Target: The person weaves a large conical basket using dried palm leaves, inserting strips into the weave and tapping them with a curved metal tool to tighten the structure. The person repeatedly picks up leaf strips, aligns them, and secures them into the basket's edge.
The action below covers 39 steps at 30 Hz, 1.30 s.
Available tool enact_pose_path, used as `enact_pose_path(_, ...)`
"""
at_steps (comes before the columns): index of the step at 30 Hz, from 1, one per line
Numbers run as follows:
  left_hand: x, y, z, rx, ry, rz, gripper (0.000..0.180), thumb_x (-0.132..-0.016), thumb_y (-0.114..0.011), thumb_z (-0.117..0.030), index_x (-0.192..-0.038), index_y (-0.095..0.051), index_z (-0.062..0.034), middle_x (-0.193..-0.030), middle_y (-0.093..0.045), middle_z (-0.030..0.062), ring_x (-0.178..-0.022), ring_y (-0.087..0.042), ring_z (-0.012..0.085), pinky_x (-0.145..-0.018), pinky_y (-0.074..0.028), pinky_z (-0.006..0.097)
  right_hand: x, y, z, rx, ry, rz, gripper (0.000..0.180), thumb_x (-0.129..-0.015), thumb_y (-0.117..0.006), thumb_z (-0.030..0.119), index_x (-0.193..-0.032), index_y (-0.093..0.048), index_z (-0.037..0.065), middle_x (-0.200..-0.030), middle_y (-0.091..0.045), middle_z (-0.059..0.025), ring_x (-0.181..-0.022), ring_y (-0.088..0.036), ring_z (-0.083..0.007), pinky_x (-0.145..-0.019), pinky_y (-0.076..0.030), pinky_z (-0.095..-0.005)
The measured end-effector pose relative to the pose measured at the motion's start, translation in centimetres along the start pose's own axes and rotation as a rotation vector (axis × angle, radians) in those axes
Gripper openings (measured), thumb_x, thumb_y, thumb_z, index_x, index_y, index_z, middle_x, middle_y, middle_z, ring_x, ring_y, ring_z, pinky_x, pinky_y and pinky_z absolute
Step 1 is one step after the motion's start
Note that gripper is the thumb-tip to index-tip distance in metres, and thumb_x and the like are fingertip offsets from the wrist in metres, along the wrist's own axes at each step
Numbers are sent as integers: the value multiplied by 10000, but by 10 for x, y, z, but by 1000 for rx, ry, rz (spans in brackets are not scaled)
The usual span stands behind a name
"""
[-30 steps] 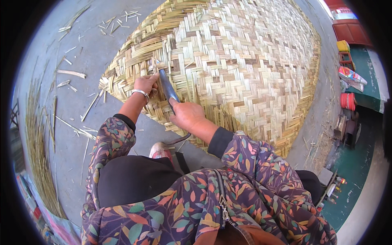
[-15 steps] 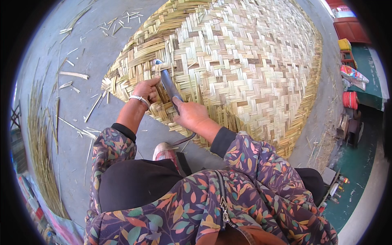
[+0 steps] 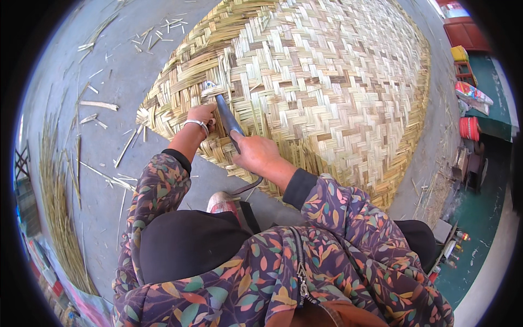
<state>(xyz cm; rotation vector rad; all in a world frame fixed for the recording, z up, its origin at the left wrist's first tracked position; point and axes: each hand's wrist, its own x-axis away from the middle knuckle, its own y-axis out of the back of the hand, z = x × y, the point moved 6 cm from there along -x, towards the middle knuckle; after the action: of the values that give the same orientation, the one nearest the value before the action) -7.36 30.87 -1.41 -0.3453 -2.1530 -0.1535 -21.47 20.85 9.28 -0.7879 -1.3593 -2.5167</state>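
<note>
A large woven mat point(image 3: 332, 82) of pale split strips lies on the floor in front of me, with a darker, greenish-brown border. My right hand point(image 3: 258, 153) grips a dark metal tool with a long, grooved blade point(image 3: 227, 115). Its blade runs into the weave near the mat's left corner, and a shiny piece point(image 3: 209, 85) shows beyond a crossing strip. Below this hand hangs a thin, dark curved tail. My left hand point(image 3: 201, 115), with a white bangle on the wrist, is closed just left of the blade, over the border strips. Whatever its fingers pinch is hidden.
Cut scraps point(image 3: 99, 104) litter the grey floor to the left, beside a long bundle of thin stalks point(image 3: 62, 218). My shoe point(image 3: 222, 203) is close to the mat's near edge. At the right are a red roll point(image 3: 469, 128) and a yellow container point(image 3: 459, 53).
My left hand has shifted slightly right and its extended finger has curled in beside the blade. The tool and my right hand have barely moved.
</note>
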Motion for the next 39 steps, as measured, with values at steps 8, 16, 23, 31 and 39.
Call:
enact_pose_path(8,19,18,-25,-946,-638,-138,419,-807,-737,-407,-738,-626,-8,-635,-636,102,-549,-627,211,-500,-489,353,-1,-2,0,60,16,21,447,-784,-583,239,-1204,-553,90,-825,-682,-153,-808,-678,-327,-675,-533,-463)
enact_pose_path(16,25,8,-21,-1254,-676,-277,439,-825,-657,-522,-853,-625,-85,-771,-669,162,-734,-637,368,-669,-492,461,92,45,-43,194,75,309,627,-781,-596,294,-1376,-454,159,-731,-639,-142,-669,-647,-308,-642,-513,-456)
enact_pose_path(23,27,3,-10,-529,-565,-21,255,-890,-633,-263,-996,-663,-33,-817,-700,121,-656,-689,214,-608,-524,365,100,83,-69,-197,-54,172,611,-795,-609,244,-1389,-476,185,-855,-678,-163,-678,-654,-236,-650,-510,-360)
enact_pose_path(31,34,-24,9,-150,-270,247,406,-908,-639,-152,-1244,-542,53,-882,-673,106,-598,-665,142,-478,-503,255,78,67,-51,-588,162,77,608,-802,-605,163,-1395,-474,131,-1026,-661,-83,-823,-602,-126,-786,-495,-269)
enact_pose_path(39,42,-6,16,-478,-385,-2,192,-869,-682,-128,-885,-641,59,-693,-658,91,-518,-647,158,-450,-521,293,68,28,-51,-717,116,257,620,-797,-607,154,-1401,-476,122,-893,-653,-38,-711,-548,-83,-674,-470,-265)
